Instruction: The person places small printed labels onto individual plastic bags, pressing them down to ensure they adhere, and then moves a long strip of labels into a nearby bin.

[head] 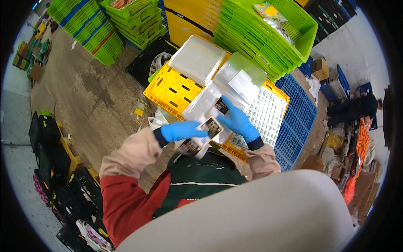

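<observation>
My left hand (pixel 182 130), in a blue glove, pinches a strip of black-and-white printed labels (pixel 211 126) whose lower end hangs blurred over my lap. To its right, my right hand (pixel 238 121), also gloved, spreads its fingers over a pile of clear plastic bags (pixel 200 102). Its fingertips are at a single black label (pixel 221 106) lying on the top bag; whether it is stuck down is unclear. The bags rest on an upturned yellow plastic crate (pixel 170 89). Beside my right wrist lies a sheet with rows of small print (pixel 267 110).
Two more stacks of clear bags, one at the back (pixel 198 58) and one beside it (pixel 234 67), share the crate. Nested green crates (pixel 252 47) rise behind. A blue plastic pallet (pixel 297 116) lies right, black crates (pixel 52 157) left. A person (pixel 352 108) bends at far right.
</observation>
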`<state>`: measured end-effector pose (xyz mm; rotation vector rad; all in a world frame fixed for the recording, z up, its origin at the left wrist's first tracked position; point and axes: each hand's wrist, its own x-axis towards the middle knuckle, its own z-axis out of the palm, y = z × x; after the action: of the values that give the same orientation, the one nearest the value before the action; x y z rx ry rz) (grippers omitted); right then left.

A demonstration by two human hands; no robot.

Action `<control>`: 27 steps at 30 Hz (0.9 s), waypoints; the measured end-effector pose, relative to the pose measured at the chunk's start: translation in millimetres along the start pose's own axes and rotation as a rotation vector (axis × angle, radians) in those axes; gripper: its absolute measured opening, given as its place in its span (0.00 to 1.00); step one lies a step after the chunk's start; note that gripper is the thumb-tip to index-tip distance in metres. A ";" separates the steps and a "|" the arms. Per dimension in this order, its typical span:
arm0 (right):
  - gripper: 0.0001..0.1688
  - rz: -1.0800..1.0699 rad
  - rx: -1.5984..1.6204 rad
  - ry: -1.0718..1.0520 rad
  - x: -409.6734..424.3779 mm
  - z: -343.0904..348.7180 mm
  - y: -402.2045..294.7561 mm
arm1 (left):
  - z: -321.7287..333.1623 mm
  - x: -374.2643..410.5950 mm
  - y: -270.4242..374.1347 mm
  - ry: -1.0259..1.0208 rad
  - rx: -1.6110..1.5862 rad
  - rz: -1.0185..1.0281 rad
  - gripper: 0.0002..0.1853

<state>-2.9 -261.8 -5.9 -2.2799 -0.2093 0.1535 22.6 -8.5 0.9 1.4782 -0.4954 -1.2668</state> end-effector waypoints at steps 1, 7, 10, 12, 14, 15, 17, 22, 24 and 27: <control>0.41 -0.056 -0.057 -0.069 -5.6 -2.5 -3.9 | 3.5 -19.8 3.4 0.011 -0.006 -0.077 0.24; 0.19 -0.204 0.006 -0.081 -9.4 4.3 24.1 | 18.9 -47.4 -6.2 0.513 -0.633 0.200 0.21; 0.13 -0.165 0.088 -0.109 -8.6 1.5 29.2 | 16.7 -45.8 -8.9 0.552 -0.663 0.199 0.20; 0.13 -0.161 0.080 -0.123 -9.2 -1.7 27.9 | 17.6 -42.7 -3.1 0.565 -0.558 0.251 0.20; 0.14 -0.166 0.074 -0.133 -9.2 -4.2 28.4 | 21.5 -35.8 8.6 0.579 -0.417 0.360 0.21; 0.14 -0.173 0.074 -0.137 -9.4 -4.8 29.3 | 21.6 -31.3 12.8 0.554 -0.412 0.365 0.21; 0.13 -0.054 0.251 0.060 -7.9 -5.9 37.0 | 20.5 -21.0 21.7 0.501 -0.400 0.372 0.20; 0.16 -0.203 0.205 1.076 20.8 -60.7 23.4 | 6.8 53.2 9.4 0.641 -0.271 0.263 0.11; 0.18 -0.250 0.402 0.828 20.7 -55.8 13.2 | 7.7 83.3 19.9 0.688 -0.220 0.281 0.13; 0.28 -0.105 0.062 0.380 25.3 -9.7 18.2 | -6.8 114.0 4.4 0.672 -0.168 0.199 0.17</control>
<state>25.4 -275.7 -14.3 -2.1823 -0.1223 -0.3212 69.6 -101.5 -46.0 1.5568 -0.0791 -0.5824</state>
